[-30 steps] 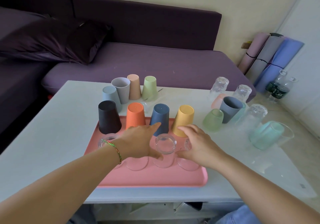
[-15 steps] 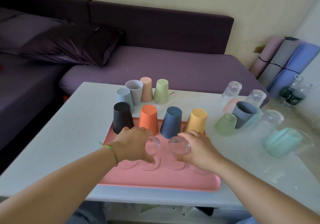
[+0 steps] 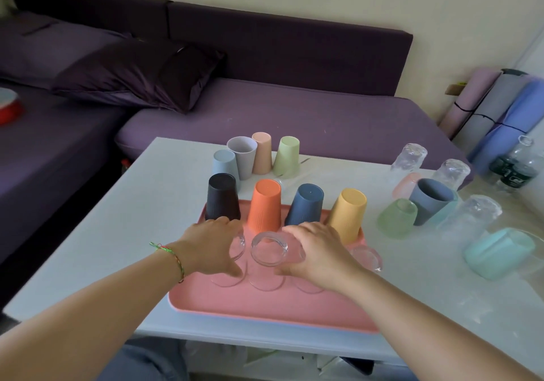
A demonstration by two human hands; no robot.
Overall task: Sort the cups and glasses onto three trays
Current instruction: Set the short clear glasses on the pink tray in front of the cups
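Note:
A pink tray (image 3: 265, 304) lies on the pale table (image 3: 132, 218). Its back row holds upside-down black (image 3: 222, 198), orange (image 3: 265, 207), navy (image 3: 306, 207) and yellow (image 3: 348, 214) cups. Clear glasses stand upside down in the front row. My left hand (image 3: 212, 248) curls round the left glass (image 3: 240, 243). My right hand (image 3: 321, 251) curls over another glass that it mostly hides. A middle glass (image 3: 269, 248) stands between the hands, and one more glass (image 3: 366, 258) stands to the right of my right hand.
Pastel blue, grey, peach and green cups (image 3: 262, 152) stand behind the tray. To the right are clear glasses (image 3: 409, 157), a green cup (image 3: 397, 218), a grey-blue cup (image 3: 432, 201) and a teal cup (image 3: 497, 251) on its side. Water bottles (image 3: 518, 168) and rolled mats (image 3: 500, 110) are at far right.
Both hands have drawn closer together and curled onto glasses in the tray's front row. The view has shifted so the tray sits further right.

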